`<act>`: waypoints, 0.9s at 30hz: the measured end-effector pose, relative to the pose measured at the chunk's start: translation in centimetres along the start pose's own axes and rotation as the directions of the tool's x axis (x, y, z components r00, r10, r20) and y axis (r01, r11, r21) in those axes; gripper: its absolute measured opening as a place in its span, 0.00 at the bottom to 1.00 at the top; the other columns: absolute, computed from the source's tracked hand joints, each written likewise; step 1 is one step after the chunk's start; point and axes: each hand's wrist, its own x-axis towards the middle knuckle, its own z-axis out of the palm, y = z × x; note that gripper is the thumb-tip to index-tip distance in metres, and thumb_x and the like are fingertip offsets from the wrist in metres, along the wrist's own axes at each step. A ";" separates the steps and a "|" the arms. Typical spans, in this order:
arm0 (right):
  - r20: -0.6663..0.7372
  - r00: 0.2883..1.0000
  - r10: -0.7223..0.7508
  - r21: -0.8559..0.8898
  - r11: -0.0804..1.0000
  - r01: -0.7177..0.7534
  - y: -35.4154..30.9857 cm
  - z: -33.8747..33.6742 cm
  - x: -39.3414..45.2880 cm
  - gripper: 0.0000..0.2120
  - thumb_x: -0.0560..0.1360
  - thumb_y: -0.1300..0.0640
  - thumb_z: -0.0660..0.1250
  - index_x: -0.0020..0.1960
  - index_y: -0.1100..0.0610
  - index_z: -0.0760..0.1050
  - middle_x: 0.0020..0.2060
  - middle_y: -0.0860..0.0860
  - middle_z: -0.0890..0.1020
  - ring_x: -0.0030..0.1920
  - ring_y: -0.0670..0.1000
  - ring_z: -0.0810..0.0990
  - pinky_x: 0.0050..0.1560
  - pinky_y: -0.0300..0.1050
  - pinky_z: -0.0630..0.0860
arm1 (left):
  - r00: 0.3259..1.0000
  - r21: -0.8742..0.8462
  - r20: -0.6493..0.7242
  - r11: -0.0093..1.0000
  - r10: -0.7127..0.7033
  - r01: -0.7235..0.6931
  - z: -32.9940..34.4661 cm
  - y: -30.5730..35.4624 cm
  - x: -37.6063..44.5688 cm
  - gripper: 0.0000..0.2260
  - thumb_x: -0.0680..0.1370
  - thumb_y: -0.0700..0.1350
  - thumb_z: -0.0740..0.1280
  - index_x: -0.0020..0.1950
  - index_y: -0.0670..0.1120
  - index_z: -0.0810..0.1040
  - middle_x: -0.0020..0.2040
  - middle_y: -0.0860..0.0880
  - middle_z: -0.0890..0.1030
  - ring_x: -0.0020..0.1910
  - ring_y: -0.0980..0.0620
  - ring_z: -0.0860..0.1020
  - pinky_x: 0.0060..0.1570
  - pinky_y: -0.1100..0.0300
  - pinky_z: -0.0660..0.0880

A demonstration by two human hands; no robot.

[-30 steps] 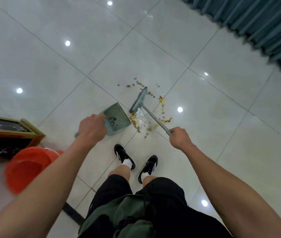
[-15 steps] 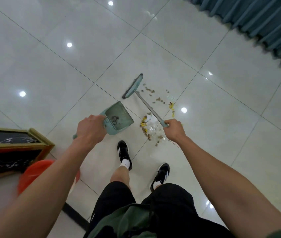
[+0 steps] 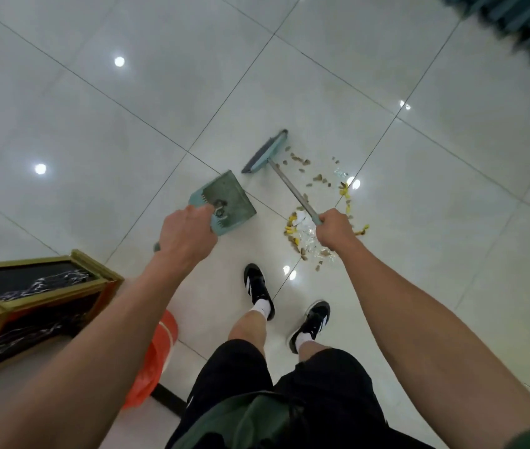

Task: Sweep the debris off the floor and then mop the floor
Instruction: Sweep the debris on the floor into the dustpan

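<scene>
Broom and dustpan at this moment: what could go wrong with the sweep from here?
1. The broom head sits beyond the scattered brown bits, while the dustpan, held by the left hand, lies off to the side; a pull straight back may miss it.
2. The gathered pile lies partly under the right hand, near the shoes; a step could scatter it.

One head-worn camera looks steeply down past both arms at the tiled floor (image 3: 386,76), with feet near and curtain (image 3: 522,30) far right.
</scene>
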 end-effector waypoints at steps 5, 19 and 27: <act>0.018 0.996 0.090 0.043 0.995 -0.091 5.5 -0.4 -1.8 0.16 0.76 0.66 0.61 0.61 0.60 0.80 0.39 0.56 0.79 0.32 0.54 0.75 0.27 0.40 0.69 | 1.000 0.015 0.013 1.000 0.027 -0.028 -0.4 3.0 0.1 0.07 0.77 0.41 0.64 0.54 0.46 0.76 0.41 0.45 0.76 0.38 0.44 0.74 0.39 0.52 0.72; 0.027 0.970 0.243 0.158 0.957 -0.244 21.3 0.5 -11.4 0.20 0.77 0.61 0.61 0.67 0.54 0.78 0.46 0.58 0.83 0.36 0.57 0.78 0.35 0.44 0.73 | 0.993 0.065 0.053 0.992 0.103 -0.106 1.7 11.3 -4.1 0.06 0.76 0.39 0.63 0.50 0.48 0.75 0.38 0.48 0.74 0.37 0.46 0.75 0.35 0.54 0.70; -0.062 0.981 0.185 0.311 0.937 -0.157 20.9 0.9 -11.6 0.17 0.81 0.53 0.62 0.68 0.51 0.78 0.42 0.54 0.83 0.31 0.54 0.79 0.27 0.40 0.73 | 0.990 0.073 0.050 0.988 0.134 -0.137 1.3 12.0 -3.1 0.05 0.75 0.38 0.63 0.48 0.47 0.75 0.40 0.46 0.75 0.39 0.42 0.76 0.39 0.53 0.73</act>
